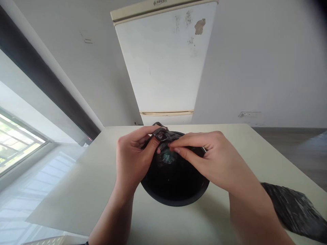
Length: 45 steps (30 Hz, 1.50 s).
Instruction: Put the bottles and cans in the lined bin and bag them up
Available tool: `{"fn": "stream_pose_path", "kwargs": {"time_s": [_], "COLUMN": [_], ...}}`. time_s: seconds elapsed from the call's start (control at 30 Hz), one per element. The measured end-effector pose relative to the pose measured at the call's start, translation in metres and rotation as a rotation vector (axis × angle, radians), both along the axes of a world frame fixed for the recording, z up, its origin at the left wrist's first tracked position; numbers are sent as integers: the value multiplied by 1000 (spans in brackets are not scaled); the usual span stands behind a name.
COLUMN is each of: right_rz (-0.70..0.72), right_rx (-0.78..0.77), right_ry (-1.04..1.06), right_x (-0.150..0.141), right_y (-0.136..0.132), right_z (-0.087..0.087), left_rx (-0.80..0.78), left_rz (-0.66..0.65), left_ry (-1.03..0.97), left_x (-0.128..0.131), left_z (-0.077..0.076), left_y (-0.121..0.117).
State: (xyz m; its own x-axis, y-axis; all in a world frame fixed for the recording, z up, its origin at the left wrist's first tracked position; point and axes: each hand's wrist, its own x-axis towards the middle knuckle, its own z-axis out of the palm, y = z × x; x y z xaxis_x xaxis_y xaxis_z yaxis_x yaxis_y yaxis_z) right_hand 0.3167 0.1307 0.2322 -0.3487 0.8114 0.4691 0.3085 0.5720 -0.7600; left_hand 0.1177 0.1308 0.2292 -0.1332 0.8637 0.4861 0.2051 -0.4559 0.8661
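A round black container point(176, 194), perhaps a bin, stands on the pale table point(102, 177) with its dark opening facing up. Above its far rim, my left hand point(135, 154) pinches crumpled thin black plastic point(161, 133), which looks like a bag. The fingers of my right hand point(214, 153) are pressed together at the right side of the same plastic. How much of the plastic reaches down inside the container is too dark to tell. Both hands cover parts of the rim.
Another piece of black plastic point(297, 209) lies at the table's right edge, partly behind my right forearm. A white refrigerator point(166, 68) stands beyond the far edge. A window point(17, 143) is at the left, and a pale slotted object point(48, 241) shows at bottom left.
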Motion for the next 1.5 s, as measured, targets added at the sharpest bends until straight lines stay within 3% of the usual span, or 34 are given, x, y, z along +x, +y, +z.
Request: {"fn": "stream_pose_path", "kwargs": {"time_s": [0.13,0.3,0.43,0.53,0.67,0.73,0.8,0.97,1.1,1.23,1.37,1.5], "right_rz": [47,-158,-194,-159,5,89,85,-190,-257,-243,-202,-308], "right_rx": [-73,176,256,189,-42,-135,-145,119,304,331,240,338], "right_ry": [-60,-266,-318,-179,40,39,-17,-252,-355,-294,-200,-262], "right_x": [0,-11,-15,-11,-1,1,0,-11,-17,-16,-13,-17], "right_y": [0,-3,-6,-6,-5,-5,-6,-7,-6,-5,-7,-6], "right_z": [3,-1,-5,-5,2,6,8,3,-3,-1,3,-2], "left_rx": [-107,-165,-262,-293,-225,-215,-215,-217,-255,-260,-185,-88], "left_rz": [-15,-70,-164,-182,-107,-86,-58,-3,-39,-102,-187,-60], "left_ry": [122,264,236,248,289,313,341,417,426,388,302,225], "left_x": [-4,-8,-12,-13,-11,-10,-9,-7,-8,-11,-11,-7], "left_z": [-3,-4,-4,-3,-2,-1,-1,-2,-2,0,4,4], "left_y": [4,4,6,7,7,7,6,6,8,9,4,2]}}
